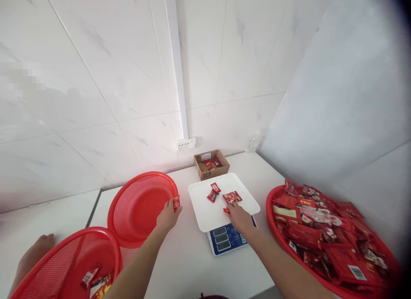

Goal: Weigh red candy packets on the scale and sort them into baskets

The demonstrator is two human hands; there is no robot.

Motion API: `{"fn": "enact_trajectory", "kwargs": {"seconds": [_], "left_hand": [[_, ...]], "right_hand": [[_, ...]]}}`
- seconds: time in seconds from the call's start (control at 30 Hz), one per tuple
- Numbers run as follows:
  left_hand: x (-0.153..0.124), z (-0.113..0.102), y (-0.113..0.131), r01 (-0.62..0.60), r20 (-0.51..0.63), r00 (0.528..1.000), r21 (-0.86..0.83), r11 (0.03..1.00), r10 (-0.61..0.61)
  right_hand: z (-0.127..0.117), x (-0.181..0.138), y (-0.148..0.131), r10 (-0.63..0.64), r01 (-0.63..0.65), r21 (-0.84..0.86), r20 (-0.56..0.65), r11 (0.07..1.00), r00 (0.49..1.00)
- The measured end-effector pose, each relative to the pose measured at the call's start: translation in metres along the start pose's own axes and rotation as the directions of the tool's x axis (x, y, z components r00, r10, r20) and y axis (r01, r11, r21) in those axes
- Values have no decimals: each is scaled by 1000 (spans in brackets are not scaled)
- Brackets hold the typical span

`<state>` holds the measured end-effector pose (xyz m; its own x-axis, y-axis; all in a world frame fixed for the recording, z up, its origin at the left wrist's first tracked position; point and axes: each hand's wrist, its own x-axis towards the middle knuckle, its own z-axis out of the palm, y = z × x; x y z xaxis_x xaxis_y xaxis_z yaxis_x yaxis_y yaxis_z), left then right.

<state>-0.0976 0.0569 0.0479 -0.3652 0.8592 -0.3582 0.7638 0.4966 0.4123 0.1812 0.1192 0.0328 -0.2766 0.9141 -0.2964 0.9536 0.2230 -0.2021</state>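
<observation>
While pinching a small red packet (176,202) between the fingers of the left hand (167,215), holding it right at the right rim of the mesh basket (141,209); liable, perhaps, to drop it into the basket or onto the surface (180,256) beside that rim through loosening too soon; reaching with the right hand (238,215) across the near edge of the white tray (201,213), with fingers curled down at an orange-marked packet (226,210); cannot tell whether pinching it or only touching it; very near the large red packet (231,197), lying towards the tray's right edge, so possibly apt to drag both together by sweeping too wide; at risk of jogging the tray, too, by leaning on its near edge, perhaps sliding the two small packets (212,195) near its middle; passing the right forearm (276,258) close to the heaped basket (269,217), with a chance of brushing piled packets (305,235) over its left rim through swinging outward.
</observation>
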Motion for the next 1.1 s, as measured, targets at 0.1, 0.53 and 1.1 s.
{"fn": "enact_trajectory", "kwargs": {"seconds": [0.1, 0.53, 1.1], "left_hand": [[3, -4, -10, 78, -75, 995, 58, 995, -73], [-25, 36, -11, -181, 132, 977, 82, 980, 170], [36, 66, 147, -498, 139, 864, 93, 862, 484]], "right_hand": [[1, 2, 3, 1, 2, 73, -31, 997, 1000], [-17, 18, -97, -152, -172, 943, 222, 285, 963], [-3, 31, 30, 8, 8, 147, -104, 989, 995]]}}
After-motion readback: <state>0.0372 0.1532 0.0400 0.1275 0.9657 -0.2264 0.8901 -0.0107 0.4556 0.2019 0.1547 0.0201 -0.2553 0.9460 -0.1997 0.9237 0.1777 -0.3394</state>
